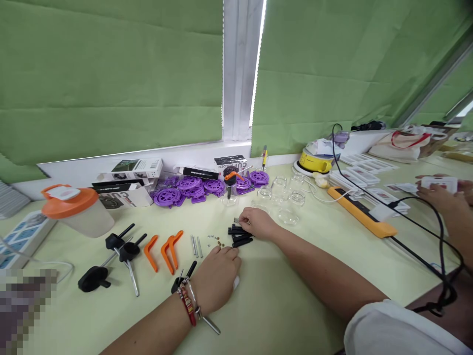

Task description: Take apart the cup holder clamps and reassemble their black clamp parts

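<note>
A pale yellow-green table (281, 305) is seen below green window blinds (111, 74), with a white sill running across the middle of the frame. Near the centre, a small cluster of black rod-shaped parts (240, 236) is lain on the table, and the right hand (258, 223) is rested on it, fingers curled loosely over the right end; whether a part is actually pinched cannot be told. Just below and left of it, the left hand (218, 281) is laid palm-down on the table, fingers relaxed and nothing visibly gripped; bracelets are worn at the wrist, and a black-handled pin (184, 278) is partly covered beneath it. Between the hands, tiny screws (216, 240) and thin metal pins (195, 245) are scattered. To the left, orange levers (168, 251) and black-knobbed rods (121, 251) are spread. Further up, purple wheels (192, 188) and product boxes (129, 180) are stacked by the sill, with clear glass cups (286, 197) to their right. An orange-lidded jug (76, 209) stands at the left. At the right edge, another person's hands (443, 190) are held over white cards, beside a yellow power strip (364, 212).
</note>
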`<state>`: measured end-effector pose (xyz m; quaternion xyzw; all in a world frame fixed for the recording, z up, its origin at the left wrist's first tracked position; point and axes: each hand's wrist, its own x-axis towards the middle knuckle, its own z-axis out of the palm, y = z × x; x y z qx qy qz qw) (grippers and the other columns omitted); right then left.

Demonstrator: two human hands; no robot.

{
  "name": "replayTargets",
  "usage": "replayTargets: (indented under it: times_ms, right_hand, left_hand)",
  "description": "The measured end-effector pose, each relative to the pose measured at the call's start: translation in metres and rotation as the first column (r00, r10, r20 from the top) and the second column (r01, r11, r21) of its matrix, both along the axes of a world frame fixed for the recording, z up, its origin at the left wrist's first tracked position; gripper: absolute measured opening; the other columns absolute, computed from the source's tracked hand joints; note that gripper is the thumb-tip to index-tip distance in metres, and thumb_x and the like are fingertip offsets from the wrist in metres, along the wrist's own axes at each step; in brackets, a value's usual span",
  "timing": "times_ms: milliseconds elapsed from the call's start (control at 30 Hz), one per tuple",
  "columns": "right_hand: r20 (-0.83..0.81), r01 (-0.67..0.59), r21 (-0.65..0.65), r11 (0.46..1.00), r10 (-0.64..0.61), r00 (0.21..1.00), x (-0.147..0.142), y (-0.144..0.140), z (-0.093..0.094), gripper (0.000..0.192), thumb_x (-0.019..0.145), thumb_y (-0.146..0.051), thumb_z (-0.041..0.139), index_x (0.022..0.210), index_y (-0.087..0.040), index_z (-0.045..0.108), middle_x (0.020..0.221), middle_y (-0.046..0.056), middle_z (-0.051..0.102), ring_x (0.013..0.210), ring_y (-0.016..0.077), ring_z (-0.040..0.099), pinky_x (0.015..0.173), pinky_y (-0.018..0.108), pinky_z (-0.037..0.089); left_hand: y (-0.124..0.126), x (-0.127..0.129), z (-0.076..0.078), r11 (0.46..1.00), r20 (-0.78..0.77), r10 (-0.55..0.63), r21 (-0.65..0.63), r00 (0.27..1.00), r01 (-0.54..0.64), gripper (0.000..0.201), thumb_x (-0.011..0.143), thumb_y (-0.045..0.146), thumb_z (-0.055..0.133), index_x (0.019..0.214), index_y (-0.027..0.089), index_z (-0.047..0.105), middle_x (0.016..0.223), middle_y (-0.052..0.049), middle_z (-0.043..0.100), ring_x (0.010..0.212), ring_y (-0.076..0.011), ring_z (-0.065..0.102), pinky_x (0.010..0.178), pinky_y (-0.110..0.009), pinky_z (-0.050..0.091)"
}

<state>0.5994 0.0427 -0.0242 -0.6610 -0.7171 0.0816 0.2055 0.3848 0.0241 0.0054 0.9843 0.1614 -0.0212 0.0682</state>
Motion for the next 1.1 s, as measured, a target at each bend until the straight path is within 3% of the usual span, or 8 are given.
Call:
replayTargets:
  times_ms: [300,700,867,1100]
  right_hand:
    - [-0.019,0.015,-0.058,0.998,-0.016,1.000,0.000,0.002,0.000,0.012,0.076,-0.017,0.055,0.072,-0.019,0.067,0.079,0.002,0.064,0.069,0.0124,0.055,0.060,0.021,0.035]
    - [-0.104,0.008,-0.038,0.999,-0.012,0.994,0.003,0.000,0.001,0.015,0.076,-0.014,0.053,0.073,-0.018,0.067,0.077,0.003,0.063,0.072,0.0128,0.056,0.065,0.021,0.039]
    - [-0.190,0.009,-0.004,1.000,-0.009,0.982,0.011,-0.026,0.008,0.016,0.078,-0.015,0.051,0.083,-0.017,0.066,0.085,0.004,0.063,0.075,0.0132,0.056,0.068,0.023,0.041]
    - [-0.187,-0.012,-0.099,0.995,-0.007,0.982,0.021,-0.076,0.004,0.014,0.071,-0.021,0.060,0.084,-0.019,0.065,0.084,0.003,0.062,0.071,0.0139,0.055,0.062,0.023,0.040]
  left_hand:
    - [-0.002,0.002,0.009,1.000,0.029,0.017,-0.002,0.999,-0.017,0.024,0.073,0.003,0.045,0.086,0.016,0.060,0.094,-0.007,0.061,0.089,-0.0212,0.054,0.081,-0.035,0.043]
    - [-0.003,0.003,0.003,1.000,0.056,0.026,-0.018,0.998,-0.025,0.025,0.077,0.003,0.044,0.091,0.016,0.060,0.104,-0.008,0.059,0.097,-0.0220,0.052,0.086,-0.037,0.043]
    - [-0.001,0.002,0.000,1.000,0.041,0.001,-0.029,0.999,0.001,0.028,0.077,0.004,0.047,0.098,0.015,0.061,0.115,-0.009,0.057,0.107,-0.0231,0.050,0.093,-0.038,0.040]
    - [0.001,0.001,-0.005,0.999,0.063,-0.006,-0.034,0.998,0.008,0.022,0.084,0.013,0.046,0.099,0.015,0.061,0.120,-0.011,0.056,0.112,-0.0243,0.048,0.095,-0.039,0.039]
